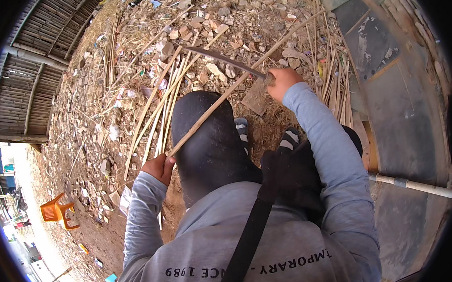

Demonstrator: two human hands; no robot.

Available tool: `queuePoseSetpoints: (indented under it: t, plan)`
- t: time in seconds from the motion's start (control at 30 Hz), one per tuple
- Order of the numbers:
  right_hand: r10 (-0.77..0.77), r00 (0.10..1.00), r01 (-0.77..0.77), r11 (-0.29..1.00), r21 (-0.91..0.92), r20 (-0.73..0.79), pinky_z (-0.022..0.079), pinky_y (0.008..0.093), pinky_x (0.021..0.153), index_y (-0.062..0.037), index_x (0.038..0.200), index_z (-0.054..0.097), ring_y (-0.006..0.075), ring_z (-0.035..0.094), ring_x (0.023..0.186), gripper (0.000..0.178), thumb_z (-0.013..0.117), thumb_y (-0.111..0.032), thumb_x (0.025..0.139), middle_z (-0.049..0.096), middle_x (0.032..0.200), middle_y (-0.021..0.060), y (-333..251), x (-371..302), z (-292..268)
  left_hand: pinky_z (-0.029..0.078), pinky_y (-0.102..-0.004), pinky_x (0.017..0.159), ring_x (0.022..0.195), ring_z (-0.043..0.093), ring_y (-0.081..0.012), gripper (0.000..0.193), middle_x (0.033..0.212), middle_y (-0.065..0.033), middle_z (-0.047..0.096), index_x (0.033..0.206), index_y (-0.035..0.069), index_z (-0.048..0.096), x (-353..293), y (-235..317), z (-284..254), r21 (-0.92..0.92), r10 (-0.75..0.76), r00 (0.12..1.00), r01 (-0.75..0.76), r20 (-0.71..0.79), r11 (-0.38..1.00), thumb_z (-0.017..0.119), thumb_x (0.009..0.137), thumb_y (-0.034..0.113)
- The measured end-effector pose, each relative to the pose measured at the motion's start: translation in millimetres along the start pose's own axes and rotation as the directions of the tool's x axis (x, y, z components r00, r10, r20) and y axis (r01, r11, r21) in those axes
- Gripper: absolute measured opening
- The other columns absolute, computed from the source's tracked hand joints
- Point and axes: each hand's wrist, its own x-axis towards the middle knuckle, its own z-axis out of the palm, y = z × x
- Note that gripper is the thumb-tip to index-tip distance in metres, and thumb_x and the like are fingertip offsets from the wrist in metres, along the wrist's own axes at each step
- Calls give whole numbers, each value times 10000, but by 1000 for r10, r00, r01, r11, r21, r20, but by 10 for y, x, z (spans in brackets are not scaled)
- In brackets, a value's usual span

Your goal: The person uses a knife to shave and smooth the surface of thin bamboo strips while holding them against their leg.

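Observation:
My left hand (159, 169) is closed on the near end of a long bamboo strip (205, 119). The strip slants up across my left knee toward the far right. In my right hand (285, 82) is the handle of a long-bladed knife (225, 59), its blade pointing to the far left. The blade crosses the strip just beside my right fist; whether they touch I cannot tell. Beneath the knife, a flat wooden block (255, 98) rests on the ground between the strip and my feet.
Several split bamboo strips (156, 111) lie left of my knee, and another bundle (337, 93) lies at the right. Rubble and litter (108, 90) cover the ground. Dark panels (401, 118) stand along the right side, a bamboo wall (24, 94) at far left, an orange chair (60, 211) below it.

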Motion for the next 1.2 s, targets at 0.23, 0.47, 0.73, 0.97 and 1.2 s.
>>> queuePoseSetpoints:
  t: [0.23, 0.47, 0.73, 0.97, 1.2]
  plan:
    - [33, 999, -33, 999, 5, 40, 521, 401, 768, -47, 989, 630, 360, 638, 806, 310, 658, -226, 738, 658, 837, 173, 310, 147, 131, 453, -490, 631, 683, 587, -444, 473, 664, -241, 580, 806, -2, 570, 44, -18, -16, 24, -6, 999, 5, 39, 1000, 457, 948, 435]
    - [-3, 998, -1, 998, 67, 61, 512, 410, 743, -74, 1002, 643, 339, 641, 773, 323, 663, -225, 718, 658, 828, 167, 42, -40, -35, 458, -466, 628, 670, 589, -432, 486, 647, -232, 572, 803, -10, 577, -11, -9, -149, -44, 30, 998, -28, 58, 999, 453, 952, 435]
    - [27, 1000, -27, 998, 51, 11, 513, 401, 769, -61, 1005, 650, 348, 645, 839, 345, 668, -247, 715, 662, 850, 187, 91, 28, -19, 418, -458, 577, 594, 541, -434, 524, 595, -233, 529, 816, -21, 577, 45, -60, -62, -177, 48, 997, -36, 59, 983, 407, 961, 452]
    - [150, 983, -153, 988, 19, 109, 502, 405, 856, -76, 1090, 632, 343, 634, 944, 376, 638, -251, 757, 658, 1033, 175, 159, 206, -18, 462, -469, 610, 632, 585, -419, 439, 634, -212, 583, 796, 2, 587, 39, -57, -73, -5, 26, 999, -26, 45, 1000, 446, 958, 385]
    - [-51, 995, 53, 998, -15, 84, 506, 424, 756, -46, 1013, 640, 372, 629, 828, 354, 678, -253, 727, 653, 874, 199, 158, 6, -93, 469, -457, 615, 644, 601, -401, 468, 647, -210, 596, 794, -3, 607, 11, -2, -282, 13, -7, 997, 6, 76, 1000, 465, 948, 416]
